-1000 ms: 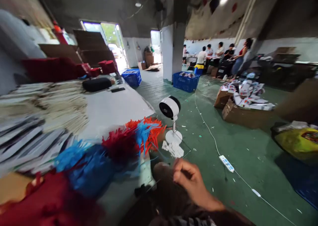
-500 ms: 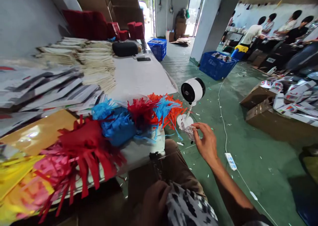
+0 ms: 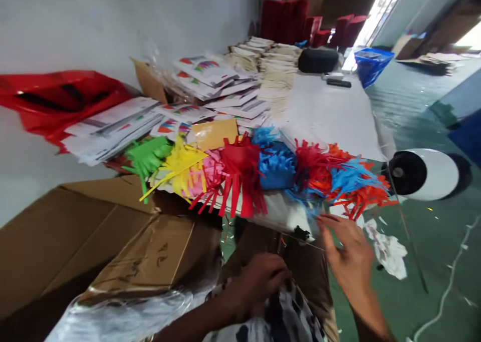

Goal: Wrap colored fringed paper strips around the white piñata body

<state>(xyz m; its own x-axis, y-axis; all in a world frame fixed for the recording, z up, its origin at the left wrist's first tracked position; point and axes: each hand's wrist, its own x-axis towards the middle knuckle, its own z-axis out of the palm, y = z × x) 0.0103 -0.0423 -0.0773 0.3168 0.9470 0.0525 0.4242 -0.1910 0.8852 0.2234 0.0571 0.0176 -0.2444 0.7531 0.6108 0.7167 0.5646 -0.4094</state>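
Right hand point(image 3: 349, 256) has moved from the crumpled paper point(image 3: 391, 256), now right of its fingers, to blue strips point(image 3: 312, 210) at its fingertips | right fingers slightly parted, grip unclear | left hand point(image 3: 263, 278) curled, contents unclear | handling seemingly shifts to strips

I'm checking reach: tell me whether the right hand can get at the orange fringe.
Likely yes: the right hand is close to the orange fringe, with nothing solid visible between them.

Right hand point(image 3: 351, 249) moved from crumpled paper point(image 3: 389, 254) to near blue strips point(image 3: 312, 211) (view swung left).
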